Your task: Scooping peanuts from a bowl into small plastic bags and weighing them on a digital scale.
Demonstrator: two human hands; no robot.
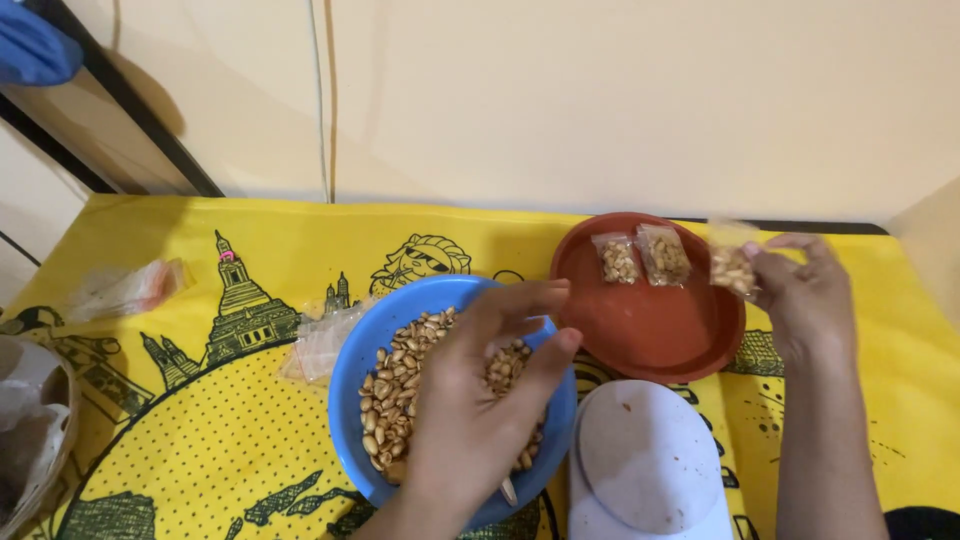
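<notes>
My left hand (pixel 478 400) hovers over a blue bowl (pixel 365 340) of peeled peanuts (pixel 395 375), fingers curled and slightly apart; whether it holds any nuts I cannot tell. My right hand (pixel 805 300) pinches a small clear bag of peanuts (pixel 732 262) at the right rim of a red-brown plate (pixel 650 320). Two more filled small bags (pixel 642 257) lie at the back of that plate.
A white kitchen scale (pixel 648 465) sits in front of the plate. Empty clear bags (pixel 322 343) lie left of the bowl, another plastic pack (pixel 130 288) farther left. A yellow printed cloth (pixel 200 430) covers the table; a cream wall (pixel 600 100) stands behind.
</notes>
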